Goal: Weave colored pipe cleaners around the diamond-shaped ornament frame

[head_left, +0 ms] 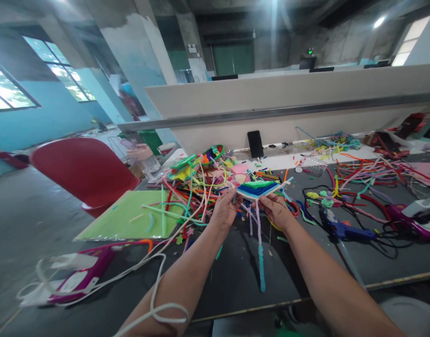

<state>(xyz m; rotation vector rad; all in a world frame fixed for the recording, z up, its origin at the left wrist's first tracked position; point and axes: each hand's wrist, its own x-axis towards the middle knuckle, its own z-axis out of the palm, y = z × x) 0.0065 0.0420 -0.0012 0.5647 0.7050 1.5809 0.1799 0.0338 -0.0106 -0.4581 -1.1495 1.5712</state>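
Between my two hands, above the dark table, is a flat kite-like craft piece (259, 189) with green, blue and white bands. A twisted stem (260, 243), lilac above and teal below, hangs down from its near point. My left hand (226, 206) pinches the left edge of the piece. With thumb and fingers closed, my right hand (276, 209) grips its right side near the point. The fingertips beneath the piece are partly hidden. Loose coloured pipe cleaners (204, 192) lie in a heap just behind and left of my hands.
A blue glue gun (344, 229) with a black cord lies to the right, and a purple power strip (85, 276) at the left front. White cable crosses my left forearm. A green sheet (130, 215), a black phone (255, 144) and a red chair (81, 171) are around.
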